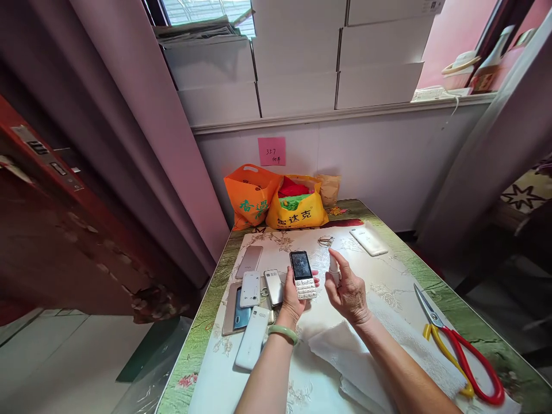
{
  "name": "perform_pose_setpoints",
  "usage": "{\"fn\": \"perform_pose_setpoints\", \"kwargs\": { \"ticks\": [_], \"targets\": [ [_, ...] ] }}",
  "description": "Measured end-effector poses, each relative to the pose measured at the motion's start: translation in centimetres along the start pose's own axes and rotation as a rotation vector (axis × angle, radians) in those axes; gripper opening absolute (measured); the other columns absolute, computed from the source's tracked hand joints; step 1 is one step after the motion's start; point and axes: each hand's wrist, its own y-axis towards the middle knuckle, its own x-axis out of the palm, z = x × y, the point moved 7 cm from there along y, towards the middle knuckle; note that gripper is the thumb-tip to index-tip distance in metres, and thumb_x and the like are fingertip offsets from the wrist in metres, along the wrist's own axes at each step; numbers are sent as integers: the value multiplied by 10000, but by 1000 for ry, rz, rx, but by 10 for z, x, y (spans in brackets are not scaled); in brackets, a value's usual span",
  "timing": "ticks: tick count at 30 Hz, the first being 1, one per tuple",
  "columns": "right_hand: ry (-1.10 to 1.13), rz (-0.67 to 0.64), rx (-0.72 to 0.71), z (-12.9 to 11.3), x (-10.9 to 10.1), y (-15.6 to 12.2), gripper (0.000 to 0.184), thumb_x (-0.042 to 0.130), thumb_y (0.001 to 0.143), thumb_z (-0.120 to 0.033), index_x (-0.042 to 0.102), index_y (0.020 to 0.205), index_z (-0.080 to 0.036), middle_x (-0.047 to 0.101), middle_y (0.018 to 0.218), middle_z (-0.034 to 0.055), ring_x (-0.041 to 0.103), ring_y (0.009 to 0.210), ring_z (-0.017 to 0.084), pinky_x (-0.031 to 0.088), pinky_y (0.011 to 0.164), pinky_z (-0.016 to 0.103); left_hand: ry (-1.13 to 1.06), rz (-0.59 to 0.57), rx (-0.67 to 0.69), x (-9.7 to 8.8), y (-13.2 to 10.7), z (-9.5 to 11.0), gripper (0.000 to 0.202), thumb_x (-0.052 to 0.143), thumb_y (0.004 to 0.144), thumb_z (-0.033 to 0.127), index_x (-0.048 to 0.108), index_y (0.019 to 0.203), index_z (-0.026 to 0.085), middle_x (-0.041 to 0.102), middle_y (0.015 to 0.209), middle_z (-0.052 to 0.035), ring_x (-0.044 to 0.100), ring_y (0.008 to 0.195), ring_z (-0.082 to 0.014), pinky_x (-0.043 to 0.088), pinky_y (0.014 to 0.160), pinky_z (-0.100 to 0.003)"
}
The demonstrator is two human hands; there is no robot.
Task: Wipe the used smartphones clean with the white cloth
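My left hand (292,296), with a green bangle (283,333) on its wrist, holds a white keypad phone (304,275). Its screen and keys face up, and pale specks dot the dark screen. Just right of it, my right hand (350,290) is closed round a small white spray bottle (334,268), index finger on its top. Left of my left hand lie several phones, among them a silver keypad phone (273,286) and a white phone (251,288), some overlapping. Beneath my right forearm spreads a white cloth (351,351).
Scissors (444,333) with red and yellow handles lie at the table's right side. A white phone (368,240) and eyeglasses (326,241) are farther back. An orange bag (250,195) and a yellow bag (297,210) stand at the far edge, against the wall.
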Motion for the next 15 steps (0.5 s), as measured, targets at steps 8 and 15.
{"fn": "perform_pose_setpoints", "kwargs": {
  "ticks": [8, 15],
  "targets": [
    [-16, -140, -47, -1, 31, -11, 465, 447, 885, -204, 494, 1347, -184, 750, 1061, 70, 711, 690, 177, 563, 644, 274, -36, 72, 5, 7, -9, 1, 578, 705, 746, 692, 745, 879, 131, 764, 752, -128, 740, 800, -280, 559, 698, -328],
    [-82, -153, -59, -4, 33, 3, 561, 457, 897, -206, 422, 1456, -192, 700, 1262, 99, 725, 821, 190, 567, 717, 284, -114, 51, 14, 8, -3, 4, 443, 659, 847, 580, 738, 995, 170, 769, 828, -88, 733, 799, -232, 567, 743, -322]
  ]
}}
